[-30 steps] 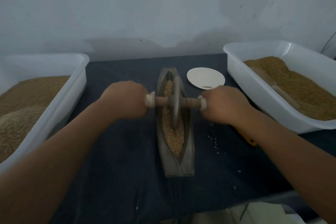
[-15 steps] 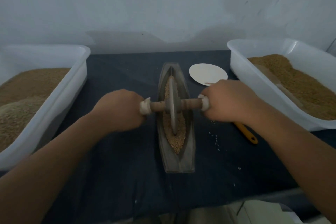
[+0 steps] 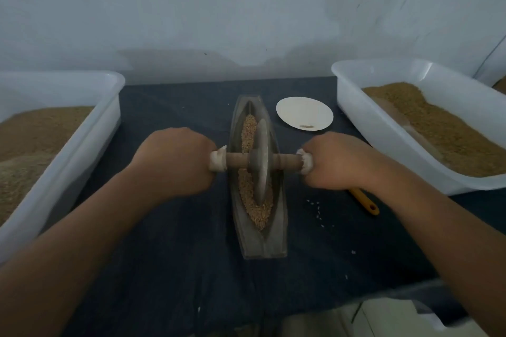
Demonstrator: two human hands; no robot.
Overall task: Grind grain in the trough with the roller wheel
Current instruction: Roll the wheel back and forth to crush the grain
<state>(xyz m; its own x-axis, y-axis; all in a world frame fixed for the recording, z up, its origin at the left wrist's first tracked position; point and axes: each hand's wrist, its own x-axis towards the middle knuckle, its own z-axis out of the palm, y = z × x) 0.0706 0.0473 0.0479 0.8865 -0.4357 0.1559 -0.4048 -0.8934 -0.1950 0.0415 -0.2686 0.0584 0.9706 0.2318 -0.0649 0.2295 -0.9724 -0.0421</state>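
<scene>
A narrow grey boat-shaped trough (image 3: 261, 243) lies lengthwise on the dark table, holding tan grain (image 3: 247, 128). A grey disc-shaped roller wheel (image 3: 261, 161) stands upright in the trough near its middle, on a brown wooden axle with white-wrapped ends. My left hand (image 3: 175, 161) grips the left end of the axle. My right hand (image 3: 335, 161) grips the right end. The ends of the axle are hidden inside my fists.
White plastic tubs of grain stand at the left (image 3: 82, 145) and right (image 3: 383, 131). A round white paper plate (image 3: 304, 113) lies behind my right hand. An orange tool handle (image 3: 365, 201) and scattered grains lie on the cloth right of the trough.
Both hands have drawn the wheel back along the trough from its far part toward the middle. The grip on the axle has not changed.
</scene>
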